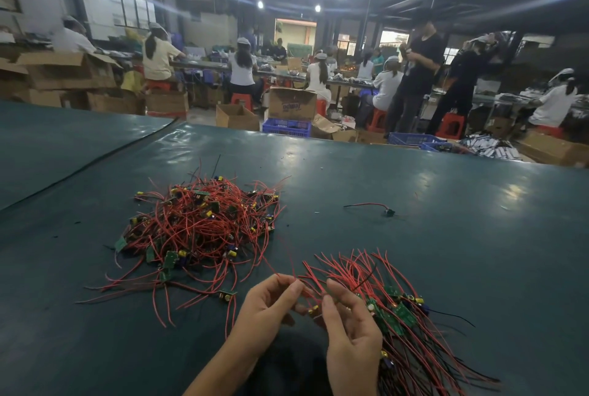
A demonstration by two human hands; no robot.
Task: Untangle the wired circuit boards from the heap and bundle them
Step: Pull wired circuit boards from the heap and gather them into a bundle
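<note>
Centrally, the tangled heap (204, 223) of wired circuit boards lay on the green tabletop (446, 236), with the sorted bundle (398, 309) fanned out to its right. At the bundle's left edge, both hands pinched red wires (310, 277): left hand (264, 309) between thumb and forefinger, right hand (347, 328) with curled fingers. A stray lead (369, 206) lay beyond. Blue print on a far cardboard box (291, 103) was unreadable.

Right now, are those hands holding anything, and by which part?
The left hand pinches a red wire partway along, between its fingertips. The right hand grips the bundle of wired boards where the wires meet the boards.
</note>
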